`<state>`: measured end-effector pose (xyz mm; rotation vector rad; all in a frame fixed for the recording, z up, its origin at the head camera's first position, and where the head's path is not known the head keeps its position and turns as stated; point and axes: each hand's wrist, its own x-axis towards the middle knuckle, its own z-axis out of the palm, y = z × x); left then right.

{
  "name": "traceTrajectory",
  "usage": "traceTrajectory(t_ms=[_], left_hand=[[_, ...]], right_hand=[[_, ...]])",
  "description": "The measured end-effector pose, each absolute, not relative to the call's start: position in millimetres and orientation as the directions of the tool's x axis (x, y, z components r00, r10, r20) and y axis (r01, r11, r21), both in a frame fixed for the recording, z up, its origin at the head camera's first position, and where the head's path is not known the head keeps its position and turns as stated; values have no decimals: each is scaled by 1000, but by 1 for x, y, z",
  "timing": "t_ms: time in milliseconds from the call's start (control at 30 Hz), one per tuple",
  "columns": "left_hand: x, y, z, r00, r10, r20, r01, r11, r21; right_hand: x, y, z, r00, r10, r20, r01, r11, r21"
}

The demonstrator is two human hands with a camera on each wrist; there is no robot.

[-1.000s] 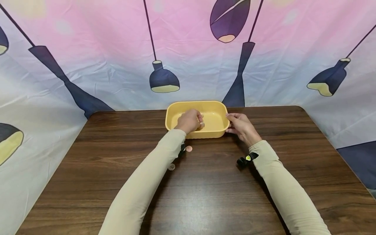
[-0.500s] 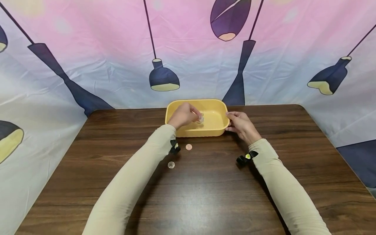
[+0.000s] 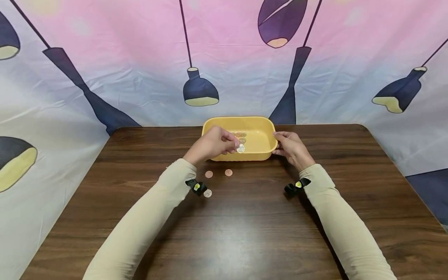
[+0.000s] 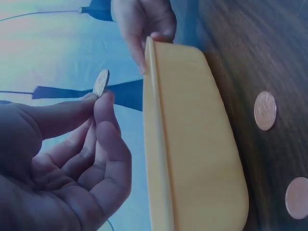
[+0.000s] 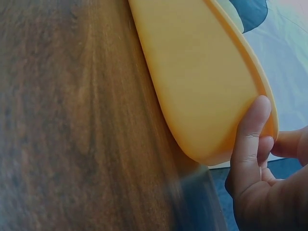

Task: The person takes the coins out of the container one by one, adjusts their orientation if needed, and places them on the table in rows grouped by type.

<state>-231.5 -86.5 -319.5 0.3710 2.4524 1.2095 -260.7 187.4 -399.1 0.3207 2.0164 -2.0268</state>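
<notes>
My left hand [image 3: 217,142] pinches a silvery coin [image 3: 240,148] between thumb and fingertips, over the near side of a yellow tray [image 3: 241,157]. In the left wrist view the coin [image 4: 100,83] stands on edge, above the tray's rim. Several coins [image 3: 241,134] lie inside the tray on its floor, partly hidden by the left hand. At the tray's right end my right hand [image 3: 292,149] grips the rim; the right wrist view shows its thumb and fingers [image 5: 250,125] on either side of that edge.
On the brown wooden table [image 3: 245,217], two copper coins [image 3: 228,172] and a silvery coin [image 3: 208,193] lie in front of the tray, near the left wrist. A patterned cloth [image 3: 150,89] hangs right behind the table's far edge.
My left hand has risen and drawn back left toward me out of the tray, bringing a coin with it. Another copper coin on the table now shows. My right hand keeps its grip.
</notes>
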Motion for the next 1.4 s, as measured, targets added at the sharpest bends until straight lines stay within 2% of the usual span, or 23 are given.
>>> traceTrajectory(t_ms=[500,633,833,1100,1400], left_hand=[[-199,-106,-326,-862,418,-287,81,673,735],[-194,-111,-338,-854,450,-260,125,664,737],[-184,-115,-355,-863,447,-235,186,714,676],[-168,-112,-377,-874,384,-300,101,745,660],[-163,-103,-384,-920,329,-215,196,859,473]], right_hand=[[-263,197,-395,-943,-35,-332,333,-19,-943],[-263,197,-397,-940,-36,-339,340,-21,-940],[-262,195,-399,-937,-28,-348,348,-10,-937],[-261,193,-399,-936,-44,-348,349,-9,-937],[-262,190,-397,-939,-49,-340,340,4,-940]])
